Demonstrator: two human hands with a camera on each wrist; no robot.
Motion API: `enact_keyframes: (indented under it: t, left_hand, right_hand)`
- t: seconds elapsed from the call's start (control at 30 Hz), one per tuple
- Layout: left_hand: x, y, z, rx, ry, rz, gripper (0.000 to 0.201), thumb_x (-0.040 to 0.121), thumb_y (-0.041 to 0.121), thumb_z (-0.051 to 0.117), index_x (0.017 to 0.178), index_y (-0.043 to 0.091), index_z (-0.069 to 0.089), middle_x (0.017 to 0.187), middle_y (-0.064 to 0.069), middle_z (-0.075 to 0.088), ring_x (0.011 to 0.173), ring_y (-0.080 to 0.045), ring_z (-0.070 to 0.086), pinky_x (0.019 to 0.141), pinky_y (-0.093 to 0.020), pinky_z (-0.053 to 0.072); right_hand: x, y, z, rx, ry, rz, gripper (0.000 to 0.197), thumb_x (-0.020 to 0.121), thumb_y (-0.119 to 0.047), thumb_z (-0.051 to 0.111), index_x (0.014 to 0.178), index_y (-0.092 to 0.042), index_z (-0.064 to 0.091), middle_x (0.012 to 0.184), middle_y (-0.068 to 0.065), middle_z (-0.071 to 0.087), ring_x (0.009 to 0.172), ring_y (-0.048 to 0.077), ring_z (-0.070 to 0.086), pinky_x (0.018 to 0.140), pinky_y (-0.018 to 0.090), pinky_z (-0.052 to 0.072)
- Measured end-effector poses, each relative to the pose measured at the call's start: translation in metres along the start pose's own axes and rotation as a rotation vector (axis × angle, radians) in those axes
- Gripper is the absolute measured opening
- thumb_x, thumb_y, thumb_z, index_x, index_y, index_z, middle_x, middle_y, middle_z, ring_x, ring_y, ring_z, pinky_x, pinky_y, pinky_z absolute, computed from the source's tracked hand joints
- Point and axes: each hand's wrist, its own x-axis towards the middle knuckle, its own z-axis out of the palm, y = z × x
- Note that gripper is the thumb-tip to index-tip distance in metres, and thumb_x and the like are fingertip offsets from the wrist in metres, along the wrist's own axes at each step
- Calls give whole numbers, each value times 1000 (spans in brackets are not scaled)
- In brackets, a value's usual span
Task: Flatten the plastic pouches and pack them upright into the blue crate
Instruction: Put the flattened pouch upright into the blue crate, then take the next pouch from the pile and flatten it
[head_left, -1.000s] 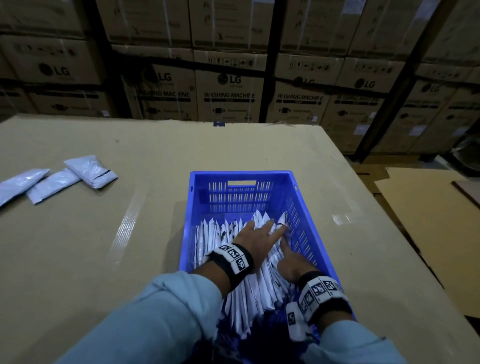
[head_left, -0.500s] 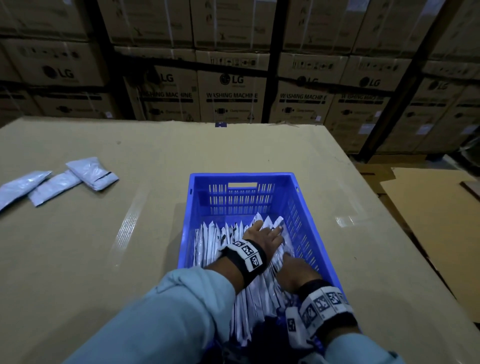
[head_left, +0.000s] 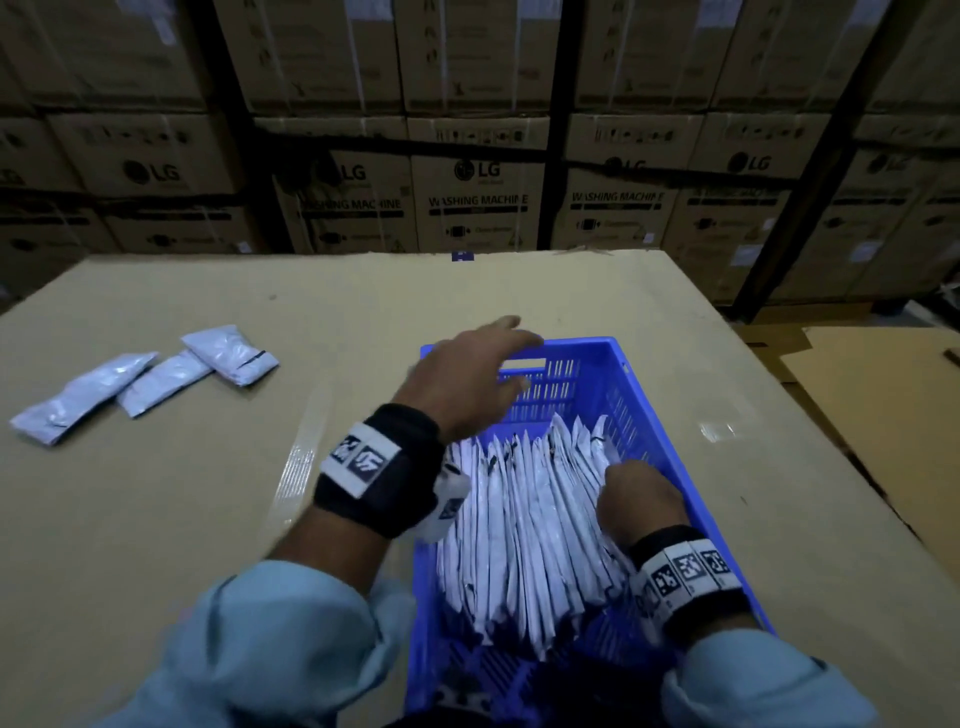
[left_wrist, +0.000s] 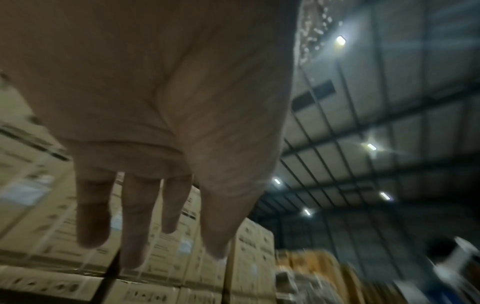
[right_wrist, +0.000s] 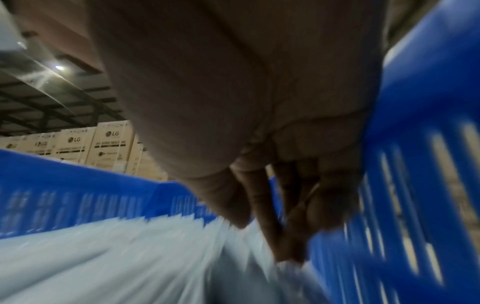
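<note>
Blue crate (head_left: 639, 395): rigid moulded plastic, rectangular, walls pierced with vertical slots, standing on a flat cardboard-covered table (head_left: 156, 519) with a strip of clear glossy tape running across it. Packed pouches (head_left: 524, 530): thin, pale, glossy plastic, standing on edge in a tight row that fills the near two thirds of the crate, their top edges pointed and uneven; the crate's far end, toward 12 o'clock, shows bare floor and open wall. Three loose pouches (head_left: 150, 379) lie flat on the table at roughly 10 o'clock from the crate, well apart from it, overlapping end to end in a diagonal line; they look puffier than those packed. Open table surface extends around the crate at 9 o'clock and 3 o'clock. Stacked printed cartons (head_left: 478, 197) form a wall beyond the table's far edge. Left hand (head_left: 467, 379): raised above the crate's far left corner, palm down, fingers (left_wrist: 135, 216) extended and slightly spread, holding nothing; the picture is motion-blurred. Right hand (head_left: 639, 499): down inside the crate against the right wall at about 4 o'clock, fingers (right_wrist: 270, 216) curled downward with tips among the pouch tops; whether they pinch a pouch cannot be told, as the right wrist view is blurred.
</note>
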Motion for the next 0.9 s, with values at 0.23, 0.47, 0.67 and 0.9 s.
enact_keyframes:
  t: [0.23, 0.47, 0.67, 0.9]
  left_hand:
    - [-85, -67, -37, -275, 180, -55, 33, 97, 27, 65, 129, 38, 63, 142, 18, 56, 98, 3, 67, 93, -36, 55]
    - [-173, -113, -58, -333, 293, -75, 33, 97, 21, 64, 126, 39, 64, 152, 20, 46, 103, -1, 67, 87, -26, 49]
    - [-243, -159, -74, -347, 306, -261, 59, 97, 23, 65, 148, 41, 42, 126, 25, 65, 97, -1, 68, 87, -31, 52]
    - [-300, -224, -76, -266, 326, -495, 59, 96, 24, 65, 148, 37, 42, 126, 21, 64, 90, 2, 66, 86, -35, 56]
  right_hand:
    - [-43, -41, -53, 110, 216, -139, 22, 96, -19, 44, 102, -16, 65, 99, 10, 69, 91, 36, 67, 72, 38, 54]
    - [-107, -138, -94, 228, 448, -344, 24, 100, -27, 46, 100, -16, 67, 93, 4, 70, 89, 32, 65, 66, 37, 50]
    - [-144, -227, -85, 370, 473, -498, 24, 97, -32, 49, 104, -20, 68, 93, 3, 72, 91, 32, 67, 72, 41, 55]
    - [-144, -307, -56, 366, 273, -603, 27, 98, -31, 47, 112, -27, 69, 100, -3, 73, 93, 25, 67, 72, 35, 53]
